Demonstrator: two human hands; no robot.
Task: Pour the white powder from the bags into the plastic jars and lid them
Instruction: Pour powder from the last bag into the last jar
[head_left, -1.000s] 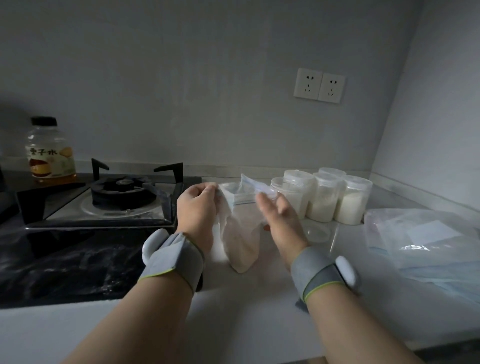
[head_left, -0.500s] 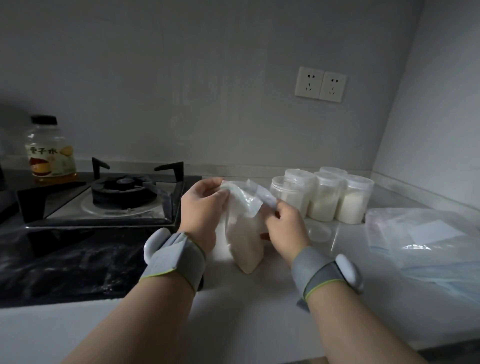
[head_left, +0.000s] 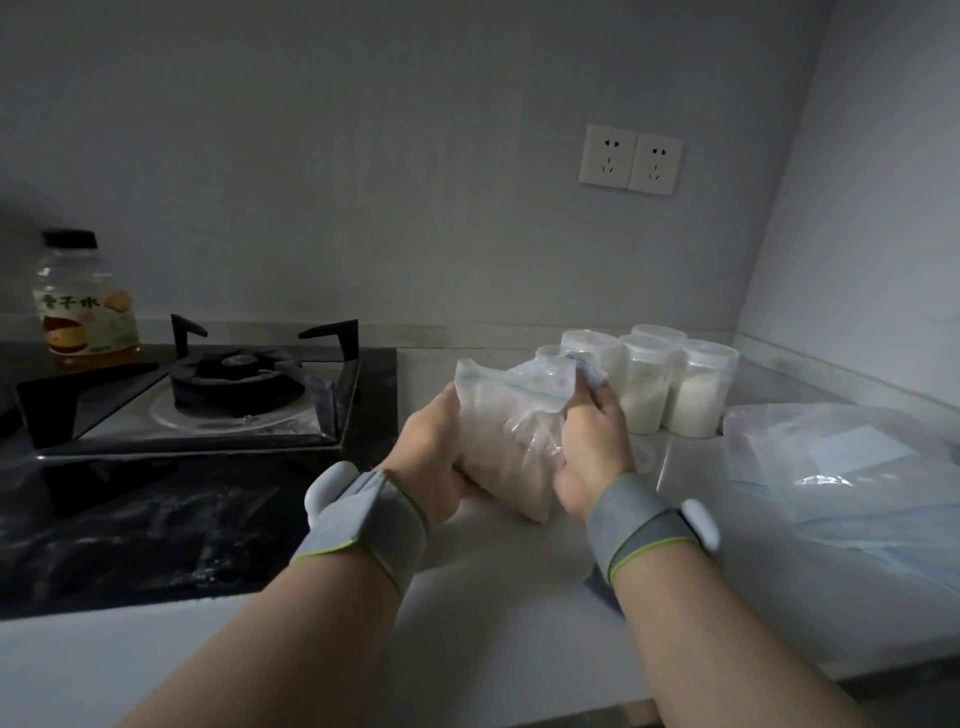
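The left hand (head_left: 434, 457) and right hand (head_left: 592, 457) clamp curled fingers round the bag (head_left: 511, 431), jars (head_left: 644, 389) just behind on the tabletop (head_left: 509, 597), stove (head_left: 208, 395) left, flat bags (head_left: 857, 467) right.

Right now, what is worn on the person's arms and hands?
The left hand and right hand are bare; no gloves, no sleeves. Each wrist has a wide grey fabric band, left band and right band, edged with a thin yellow-green line. Each band carries a white rounded pod on its outer side: left pod, right pod.
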